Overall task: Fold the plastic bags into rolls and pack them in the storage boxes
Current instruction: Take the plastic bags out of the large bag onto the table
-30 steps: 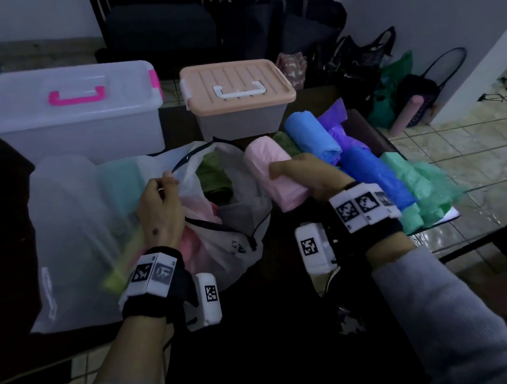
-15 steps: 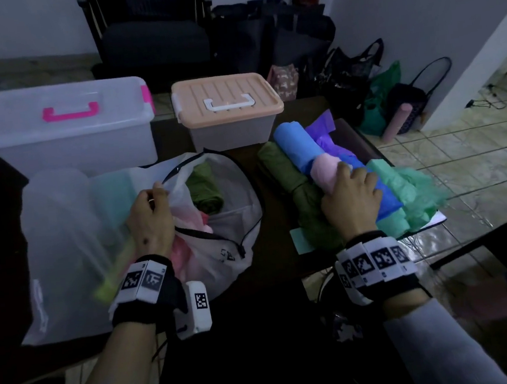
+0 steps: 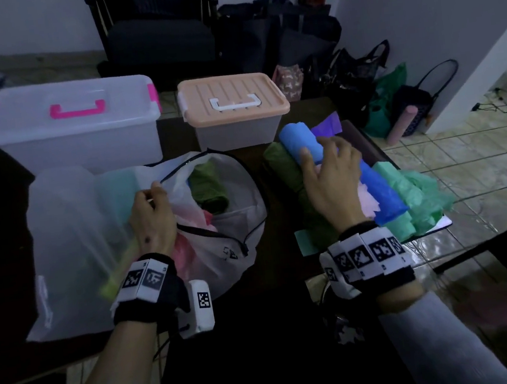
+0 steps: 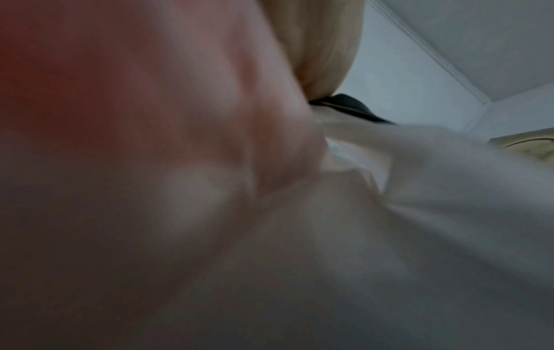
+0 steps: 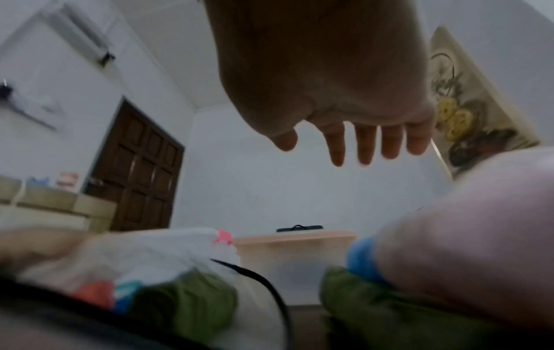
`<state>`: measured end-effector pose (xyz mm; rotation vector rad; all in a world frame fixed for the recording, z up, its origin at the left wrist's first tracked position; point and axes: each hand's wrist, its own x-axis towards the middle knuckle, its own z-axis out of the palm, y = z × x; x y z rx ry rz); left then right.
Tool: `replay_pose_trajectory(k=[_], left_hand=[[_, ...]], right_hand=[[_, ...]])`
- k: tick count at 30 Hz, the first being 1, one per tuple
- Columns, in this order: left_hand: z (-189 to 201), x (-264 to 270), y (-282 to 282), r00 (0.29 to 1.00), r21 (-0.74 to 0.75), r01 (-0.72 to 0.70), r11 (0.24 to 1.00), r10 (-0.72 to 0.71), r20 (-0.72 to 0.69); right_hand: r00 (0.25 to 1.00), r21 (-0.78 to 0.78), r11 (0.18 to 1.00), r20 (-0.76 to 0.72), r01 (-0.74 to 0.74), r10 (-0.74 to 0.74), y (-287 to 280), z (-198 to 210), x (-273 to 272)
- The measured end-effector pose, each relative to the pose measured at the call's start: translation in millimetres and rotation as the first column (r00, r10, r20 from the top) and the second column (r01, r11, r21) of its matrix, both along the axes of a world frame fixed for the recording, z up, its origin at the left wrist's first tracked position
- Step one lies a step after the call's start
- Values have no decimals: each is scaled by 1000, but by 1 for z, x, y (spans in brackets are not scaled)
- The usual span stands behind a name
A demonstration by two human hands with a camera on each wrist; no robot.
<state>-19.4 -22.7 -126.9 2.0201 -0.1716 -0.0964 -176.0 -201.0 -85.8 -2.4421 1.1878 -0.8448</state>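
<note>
My left hand (image 3: 154,216) pinches the rim of a white zip bag (image 3: 233,222) that holds loose green and pink plastic bags. My right hand (image 3: 328,174) hovers open, fingers spread, over a row of rolled bags at the right: a dark green roll (image 3: 287,169), a blue roll (image 3: 380,191), a pink roll (image 3: 369,203) and mint green rolls (image 3: 409,197). In the right wrist view the straight fingers (image 5: 365,146) stand above the pink roll (image 5: 467,236), touching nothing. Two shut storage boxes stand behind: a clear one with pink handle (image 3: 73,126) and one with a peach lid (image 3: 233,100).
A large clear plastic bag (image 3: 73,242) lies at the left under my left forearm. The dark table (image 3: 276,245) ends just right of the rolls, with tiled floor (image 3: 462,170) beyond. Dark bags and a chair stand behind the boxes.
My right hand carried the pink roll rightwards, set it down among the rolls and let go; it now hovers open above them. My left hand kept its pinch on the white bag's rim.
</note>
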Motion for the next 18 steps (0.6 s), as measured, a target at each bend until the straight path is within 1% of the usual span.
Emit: replay_pose_trajectory(k=[1, 2, 4, 5, 7, 9, 10, 11, 12, 14, 16, 18], left_hand=[[0, 0, 0, 1000, -11, -8, 1000, 8, -11], [-1, 1, 0, 1000, -20, -13, 1000, 13, -20], [-1, 2, 1, 999, -29, -21, 999, 20, -26], [-2, 2, 1, 999, -35, -24, 999, 23, -26], [-3, 4, 1, 999, -51, -31, 998, 30, -24], [-4, 5, 1, 999, -56, -31, 998, 30, -23], [-4, 5, 1, 999, -56, -30, 998, 29, -23], [-5, 6, 1, 999, -53, -30, 998, 29, -25], [-5, 6, 1, 999, -49, -32, 998, 31, -24], [-6, 7, 0, 999, -45, -38, 998, 38, -18], [-7, 7, 0, 999, -39, -44, 998, 43, -14], [-7, 8, -1, 999, -31, -43, 999, 43, -18]], right_hand=[[996, 36, 997, 52, -71, 69, 3, 4, 11], [987, 97, 984, 73, -151, 144, 6, 7, 23], [958, 244, 928, 28, -283, 285, 11, 5, 49], [942, 339, 888, -16, -310, 335, 13, 3, 62], [918, 561, 771, -47, -302, 394, 18, -5, 83], [916, 741, 619, -13, -260, 401, 26, -8, 98], [914, 796, 556, -7, -240, 405, 31, -9, 103], [905, 828, 519, -35, -212, 425, 38, -7, 107], [893, 842, 507, -69, -187, 445, 42, -8, 112], [883, 840, 516, -107, -165, 457, 48, -9, 118], [886, 837, 519, -98, -173, 453, 51, -11, 123], [894, 850, 503, -92, -159, 439, 50, -10, 125]])
